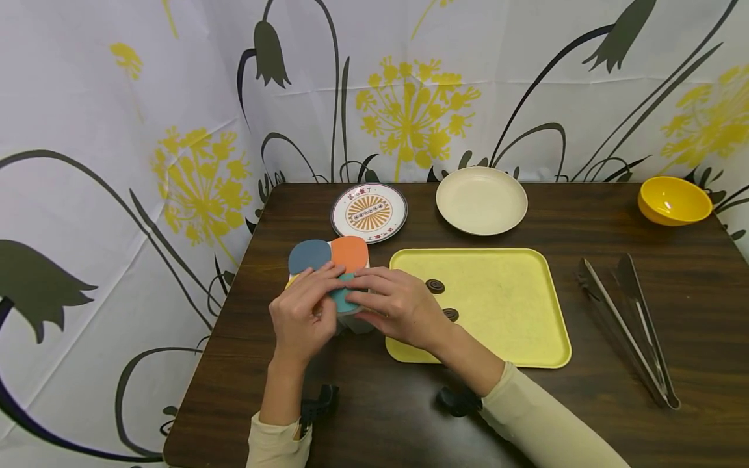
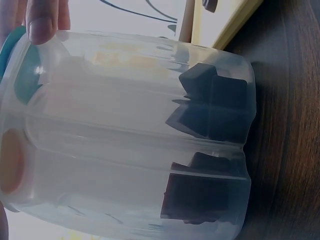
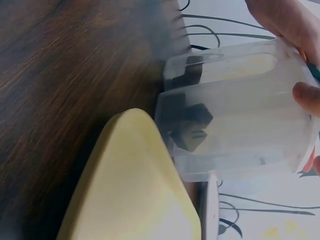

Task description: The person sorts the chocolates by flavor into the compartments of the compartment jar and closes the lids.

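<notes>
A translucent compartment container (image 2: pixel 125 115) stands upright on the table, blue, orange, teal and yellow lids on top. Dark chunky pieces (image 2: pixel 205 105) lie at the bottom of its compartments. My left hand (image 1: pixel 301 318) lies over the near side of the top, its fairly straight fingers resting across the teal lid (image 1: pixel 346 300). From the right, my right hand (image 1: pixel 404 305) grips that lid's edge, fingers on top and thumb at the rim. Two small brown discs (image 1: pixel 435 286) lie at the left of the yellow tray (image 1: pixel 497 273), close to my right hand.
Behind the container is a white patterned plate (image 1: pixel 395 218), with a cream plate (image 1: pixel 482 201) further right. A yellow bowl (image 1: pixel 673 203) stands at the back right corner. Metal tongs (image 1: pixel 640 331) lie spread at the right of the tray. A patterned curtain (image 1: pixel 409 39) hangs behind the table.
</notes>
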### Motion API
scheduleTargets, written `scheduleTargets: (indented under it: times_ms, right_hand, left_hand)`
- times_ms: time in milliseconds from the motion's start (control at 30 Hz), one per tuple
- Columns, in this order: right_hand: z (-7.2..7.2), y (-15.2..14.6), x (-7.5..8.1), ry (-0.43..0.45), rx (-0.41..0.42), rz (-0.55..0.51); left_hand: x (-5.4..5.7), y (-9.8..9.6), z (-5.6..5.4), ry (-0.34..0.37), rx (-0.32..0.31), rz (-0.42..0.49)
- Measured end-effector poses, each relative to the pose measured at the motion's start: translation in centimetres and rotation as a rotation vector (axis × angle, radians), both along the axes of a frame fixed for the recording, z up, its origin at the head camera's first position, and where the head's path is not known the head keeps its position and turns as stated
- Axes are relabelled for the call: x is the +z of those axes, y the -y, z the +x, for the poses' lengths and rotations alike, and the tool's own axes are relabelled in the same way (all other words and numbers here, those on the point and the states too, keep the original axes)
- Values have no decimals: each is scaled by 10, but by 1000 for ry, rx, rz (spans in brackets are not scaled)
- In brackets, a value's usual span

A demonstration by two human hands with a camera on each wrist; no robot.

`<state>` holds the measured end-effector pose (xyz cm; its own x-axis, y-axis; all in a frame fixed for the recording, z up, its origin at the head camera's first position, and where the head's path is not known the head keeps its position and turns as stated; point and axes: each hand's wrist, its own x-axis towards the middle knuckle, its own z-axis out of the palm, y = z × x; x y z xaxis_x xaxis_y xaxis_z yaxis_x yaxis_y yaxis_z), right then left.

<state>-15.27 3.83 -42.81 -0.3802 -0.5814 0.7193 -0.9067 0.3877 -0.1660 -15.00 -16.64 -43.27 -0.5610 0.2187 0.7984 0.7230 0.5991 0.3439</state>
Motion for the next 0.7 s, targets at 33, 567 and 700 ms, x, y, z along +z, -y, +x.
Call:
scheduleTargets:
  times_ms: [33,567,700]
  right_hand:
    - [0,0,1,-6,-7,3]
    - [2,1,3,-46,-73,2]
    - [2,1,3,-49,-73,1]
  left_hand:
    - [0,0,0,1,-2,2]
    - [1,-1,1,-14,-11,5]
    - [1,-1,1,-22,-14,7]
